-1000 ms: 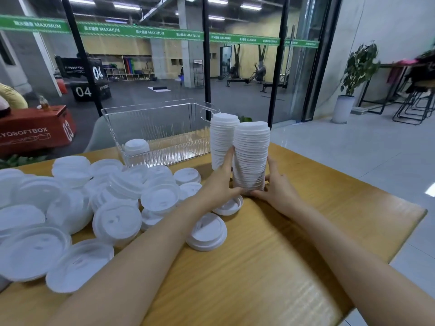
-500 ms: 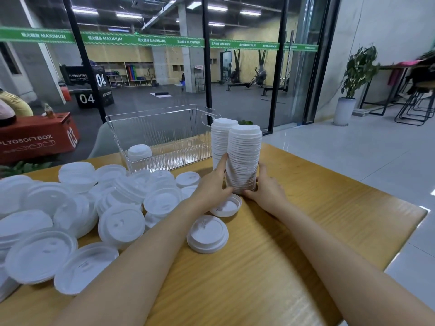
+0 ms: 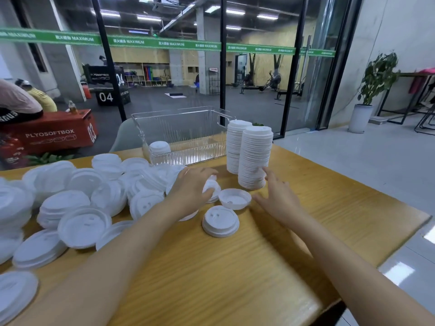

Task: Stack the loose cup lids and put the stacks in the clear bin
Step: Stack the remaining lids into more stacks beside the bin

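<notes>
Now both have let go of the near stack [image 3: 255, 158], which stands on the counter [image 3: 235, 267] beside a second stack [image 3: 235, 147], just right of the clear bin [image 3: 183, 128]. The left grip [image 3: 191, 188] has shifted left and curls round a loose lid [image 3: 211, 187] at the pile [image 3: 94, 196] edge. The right grip [image 3: 276, 198] is spread, one fingertip against the near stack's lower side.

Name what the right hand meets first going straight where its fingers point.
The nearer tall lid stack: fingertips of the right hand are nearly at its lower side, though depth is unclear.
</notes>
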